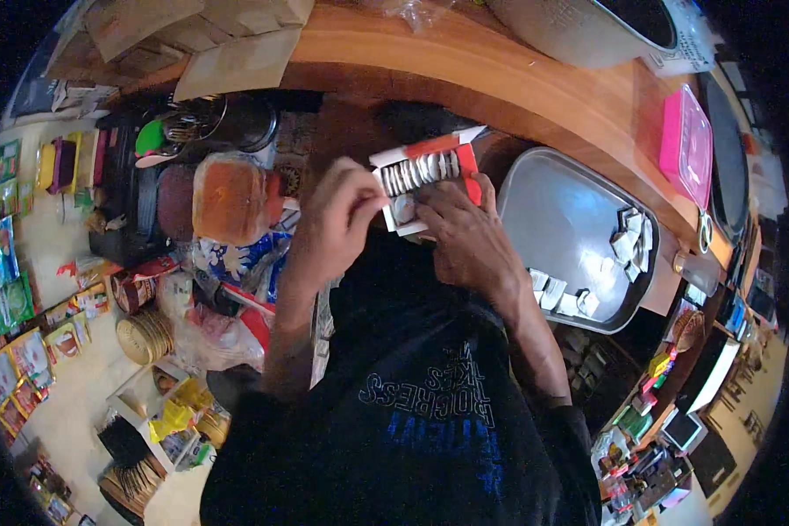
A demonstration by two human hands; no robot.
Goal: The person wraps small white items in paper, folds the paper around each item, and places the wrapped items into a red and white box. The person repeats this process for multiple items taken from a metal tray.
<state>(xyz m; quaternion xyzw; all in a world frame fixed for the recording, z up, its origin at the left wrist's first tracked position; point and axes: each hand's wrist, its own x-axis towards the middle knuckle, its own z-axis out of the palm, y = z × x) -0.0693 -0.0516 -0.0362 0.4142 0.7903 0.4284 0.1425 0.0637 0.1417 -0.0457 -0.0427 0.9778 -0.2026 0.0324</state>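
A small red-and-white carton is held open in front of my chest. Inside it stands a row of thin white sachets, packed on edge. My right hand grips the carton at its right side, its fingers reaching over the near part of the inside. At the carton's left edge is my left hand, blurred, with thumb and fingertips drawn together; whether they hold anything is unclear. To the right lies a metal tray. Small white packets are grouped at its right side, and more packets lie along its near edge.
A wooden counter curves behind the tray, bearing a large metal vessel and a pink box with a clear lid. Scissors and a glass are at right. Left are a cardboard box, an orange-topped container and plastic bags.
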